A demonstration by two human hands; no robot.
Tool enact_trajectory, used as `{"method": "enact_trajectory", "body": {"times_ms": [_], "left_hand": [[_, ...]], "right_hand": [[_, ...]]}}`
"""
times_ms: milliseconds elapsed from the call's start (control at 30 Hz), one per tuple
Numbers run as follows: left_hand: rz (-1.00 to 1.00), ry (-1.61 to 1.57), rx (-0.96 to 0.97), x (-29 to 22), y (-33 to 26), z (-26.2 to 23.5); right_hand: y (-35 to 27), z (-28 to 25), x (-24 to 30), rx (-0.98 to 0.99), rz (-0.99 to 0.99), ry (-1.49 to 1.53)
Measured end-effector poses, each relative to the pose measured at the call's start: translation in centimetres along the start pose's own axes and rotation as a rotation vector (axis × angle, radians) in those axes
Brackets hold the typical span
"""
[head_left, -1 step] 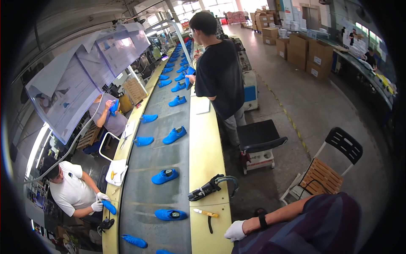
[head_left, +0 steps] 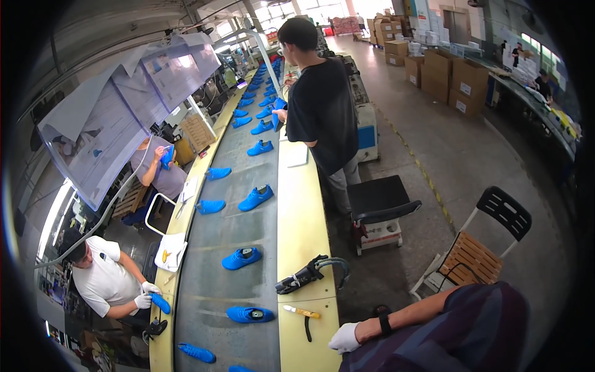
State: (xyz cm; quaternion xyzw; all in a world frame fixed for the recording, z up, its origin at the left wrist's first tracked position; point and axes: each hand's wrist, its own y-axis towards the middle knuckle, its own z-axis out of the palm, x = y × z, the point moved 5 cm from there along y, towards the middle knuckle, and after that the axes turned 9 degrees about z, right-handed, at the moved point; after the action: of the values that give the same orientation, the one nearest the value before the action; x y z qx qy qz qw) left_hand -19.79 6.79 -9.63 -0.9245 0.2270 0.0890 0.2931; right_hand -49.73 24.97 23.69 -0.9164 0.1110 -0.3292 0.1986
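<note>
My right hand [head_left: 345,338], in a white glove, rests by the near edge of the yellow ledge [head_left: 302,217] beside the conveyor. Its fingers curl inward, and whatever they may hold is hidden. My left hand is out of view. Nearest on the ledge lie a short black curved strip [head_left: 308,329], a cutter with a yellow handle [head_left: 302,312] and a black tool with a grey hose [head_left: 305,279]. Blue shoes stand spaced along the grey conveyor belt [head_left: 214,254]; one blue shoe [head_left: 250,314] is across from the cutter, another blue shoe [head_left: 197,353] farther left.
A co-worker in black [head_left: 322,111] stands at the belt ahead, holding a blue shoe. Across it, a gloved co-worker [head_left: 111,273] handles a blue sole-shaped piece [head_left: 160,303]; another person [head_left: 161,167] works beyond. A black stool [head_left: 381,198] and slatted chair [head_left: 472,257] stand at right.
</note>
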Motion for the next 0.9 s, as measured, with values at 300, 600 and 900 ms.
{"method": "enact_trajectory", "body": {"times_ms": [300, 600, 900], "left_hand": [[-0.012, -0.081, -0.023, 0.2, -0.3, -0.2], [0.225, 0.441, -0.206, -2.8, 5.0, -0.8], [-0.313, -0.228, -0.115, -6.3, -3.0, -3.9]], "right_hand": [[0.4, 0.6, -0.1, 0.037, 0.017, -0.039], [-0.2, 0.5, 1.0, 0.026, -0.022, -0.008], [-0.2, 0.8, -0.2, 0.087, 0.04, -0.029]]}}
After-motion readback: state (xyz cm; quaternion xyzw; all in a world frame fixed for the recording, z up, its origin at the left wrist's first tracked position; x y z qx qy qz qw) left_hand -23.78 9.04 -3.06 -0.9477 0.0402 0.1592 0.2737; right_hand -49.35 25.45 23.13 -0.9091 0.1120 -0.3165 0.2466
